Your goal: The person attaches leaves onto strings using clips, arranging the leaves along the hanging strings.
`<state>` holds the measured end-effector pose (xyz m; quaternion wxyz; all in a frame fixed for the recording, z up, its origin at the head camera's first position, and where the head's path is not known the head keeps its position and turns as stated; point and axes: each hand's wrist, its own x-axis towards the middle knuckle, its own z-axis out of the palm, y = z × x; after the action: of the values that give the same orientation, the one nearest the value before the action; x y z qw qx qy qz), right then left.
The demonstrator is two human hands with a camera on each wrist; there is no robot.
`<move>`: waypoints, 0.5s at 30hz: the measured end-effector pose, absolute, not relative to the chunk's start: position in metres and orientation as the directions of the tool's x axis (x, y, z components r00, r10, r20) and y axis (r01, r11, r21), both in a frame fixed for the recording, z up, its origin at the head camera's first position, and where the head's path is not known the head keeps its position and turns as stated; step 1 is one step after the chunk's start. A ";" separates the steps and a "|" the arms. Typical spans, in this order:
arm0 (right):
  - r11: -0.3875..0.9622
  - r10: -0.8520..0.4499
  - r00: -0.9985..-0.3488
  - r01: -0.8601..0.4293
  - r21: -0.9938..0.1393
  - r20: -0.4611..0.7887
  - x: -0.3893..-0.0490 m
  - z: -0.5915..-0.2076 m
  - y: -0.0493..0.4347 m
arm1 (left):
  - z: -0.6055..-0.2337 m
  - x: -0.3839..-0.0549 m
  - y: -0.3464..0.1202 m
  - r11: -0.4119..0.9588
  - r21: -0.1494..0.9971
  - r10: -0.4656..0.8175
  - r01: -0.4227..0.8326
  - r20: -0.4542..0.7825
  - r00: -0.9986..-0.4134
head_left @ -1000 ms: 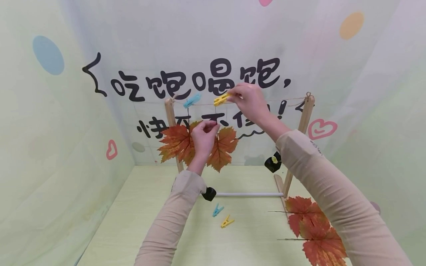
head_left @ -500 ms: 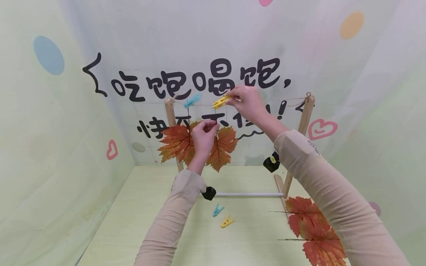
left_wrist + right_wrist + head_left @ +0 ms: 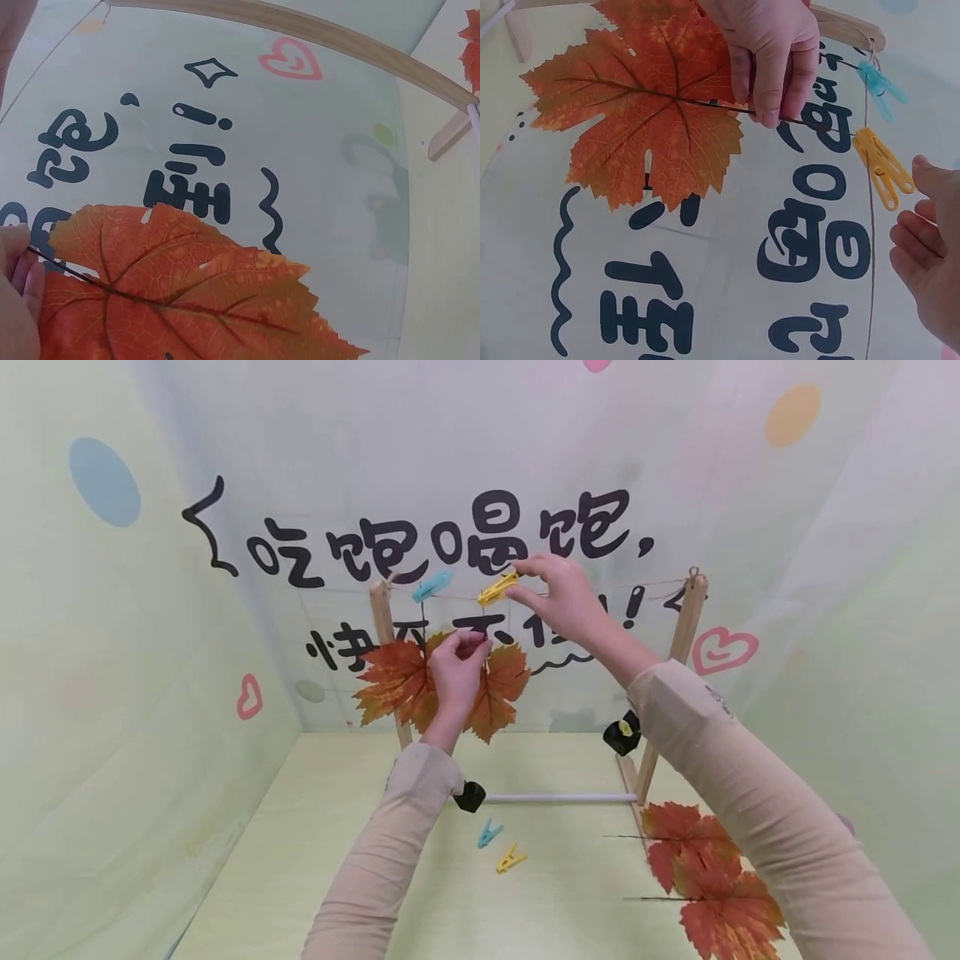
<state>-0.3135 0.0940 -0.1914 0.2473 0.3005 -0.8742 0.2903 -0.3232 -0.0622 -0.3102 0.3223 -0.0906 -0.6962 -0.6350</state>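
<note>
In the head view my left hand (image 3: pixel 457 672) pinches the dark stem of an orange-red artificial maple leaf (image 3: pixel 172 285) between thumb and fingers. Above it, a yellow clothespin (image 3: pixel 881 165) sits on the twine (image 3: pixel 870 270) with the stem's upper end at its jaws. Its handles point toward my right hand (image 3: pixel 562 597), whose thumb and fingers are spread apart and stand just off them in the right wrist view. Left of it a blue clothespin (image 3: pixel 431 586) is clipped on the twine, and a second orange leaf (image 3: pixel 393 681) hangs below, partly behind my left hand.
Wooden posts (image 3: pixel 688 618) hold the twine at both ends, and a white rod (image 3: pixel 562 797) runs low between them. A blue clothespin (image 3: pixel 490 833) and a yellow clothespin (image 3: pixel 512 859) lie on the table (image 3: pixel 285 877). Red leaves (image 3: pixel 731 914) lie at the right, partly under my right forearm.
My right thumb and fingers have parted from the yellow clothespin's handles, and the clothespin stays on the twine. The left hand keeps its pinch on the stem, almost unmoved.
</note>
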 end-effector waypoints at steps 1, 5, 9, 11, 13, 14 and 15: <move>0.646 -0.384 -0.689 -0.676 -0.354 0.615 -0.312 -0.193 0.096 | -0.311 -0.323 -0.062 0.178 0.825 -0.286 0.537 0.565 -0.774; 0.636 -0.382 -0.669 -0.691 -0.344 0.637 -0.306 -0.196 0.105 | -0.312 -0.320 -0.062 0.206 0.813 -0.301 0.545 0.582 -0.755; 0.632 -0.376 -0.668 -0.692 -0.349 0.642 -0.300 -0.199 0.114 | -0.312 -0.318 -0.062 0.227 0.803 -0.296 0.551 0.596 -0.747; 0.632 -0.378 -0.662 -0.695 -0.342 0.647 -0.297 -0.202 0.119 | -0.313 -0.316 -0.063 0.231 0.801 -0.294 0.553 0.599 -0.745; 0.627 -0.383 -0.646 -0.707 -0.328 0.661 -0.294 -0.205 0.124 | -0.313 -0.313 -0.064 0.239 0.798 -0.292 0.553 0.602 -0.743; 0.622 -0.386 -0.639 -0.713 -0.324 0.666 -0.292 -0.207 0.126 | -0.313 -0.312 -0.065 0.244 0.798 -0.292 0.551 0.602 -0.743; 0.618 -0.386 -0.635 -0.716 -0.323 0.669 -0.291 -0.209 0.129 | -0.314 -0.311 -0.065 0.247 0.798 -0.292 0.550 0.602 -0.743</move>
<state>-0.2907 0.1287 -0.2089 0.2804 0.3224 -0.8547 0.2947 -0.3107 -0.0653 -0.3137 0.3467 -0.0907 -0.7093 -0.6070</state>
